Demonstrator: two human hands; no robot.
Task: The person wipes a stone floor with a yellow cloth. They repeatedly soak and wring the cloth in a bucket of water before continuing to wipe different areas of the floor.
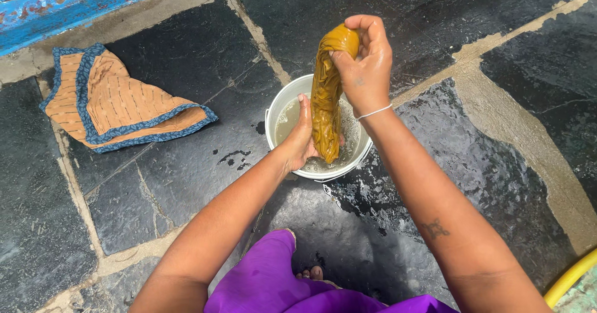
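Dark stone slabs (pixel 186 58) with pale mortar seams make up the floor, wet and splashed around the middle of the frame. Fingers of the right hand (pixel 367 64) are curled tight around the top end of a sodden mustard-yellow cloth (pixel 326 95), which hangs as a twisted rope just above centre. Lower down, the left hand (pixel 301 139) wraps the bottom of that same roll, thumb up and fingers closed behind it, so both hands grip one garment and hold it upright. Beneath them sits a white bucket (pixel 277 111) of cloudy, soapy water, and the cloth's lower end dips toward or into it; exactly where it meets the water is hidden by the left hand. It looks to me like the wringing stage of a wash, with the roll gathered but still heavy with water. A good squeeze would call for the two hands to turn against each other over the bucket. At the upper left an orange garment with blue trim (pixel 118 104) lies flat on the stone, well apart, and a yellow hose (pixel 569 279) curves in at the lower right.
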